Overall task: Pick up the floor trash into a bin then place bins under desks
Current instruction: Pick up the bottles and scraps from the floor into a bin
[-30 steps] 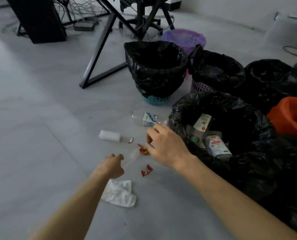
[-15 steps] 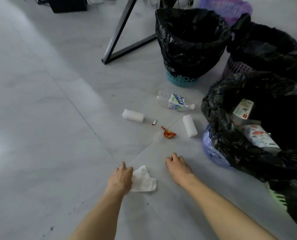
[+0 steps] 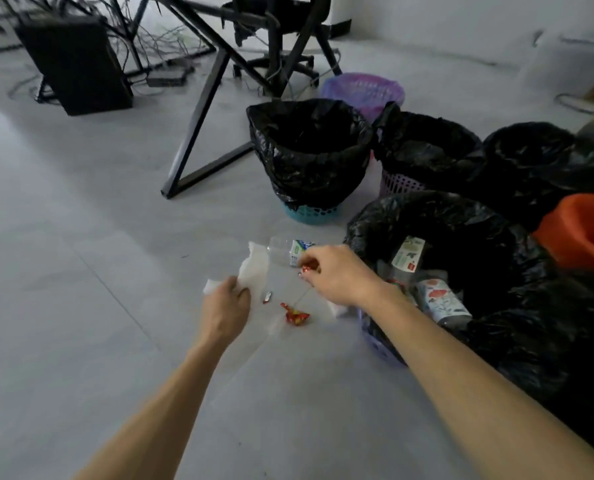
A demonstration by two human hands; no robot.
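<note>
My left hand (image 3: pixel 224 304) grips a crumpled white tissue (image 3: pixel 255 268) and holds it up above the floor. My right hand (image 3: pixel 337 273) pinches a small red wrapper (image 3: pixel 306 269) just left of the nearest bin (image 3: pixel 437 216), a purple basket lined with a black bag that holds bottles and cartons. On the floor between my hands lie a red and yellow wrapper (image 3: pixel 296 315) and a tiny red scrap (image 3: pixel 267 296). A clear plastic bottle (image 3: pixel 290 251) with a blue and white label lies behind my right hand. A white block (image 3: pixel 337 309) peeks out under my right wrist.
A teal bin (image 3: pixel 309 161) with a black bag stands behind the trash. More black-bagged bins (image 3: pixel 423 150) and a bare purple bin (image 3: pixel 363 90) are to the right and behind. An orange bag (image 3: pixel 583 230) sits at the right edge. Black desk legs (image 3: pixel 198 123), a chair base and cables stand at the back.
My left hand has lifted the white tissue off the floor and moved forward. My right hand rose from the floor with a small red wrapper pinched in it. The view tilted upward.
</note>
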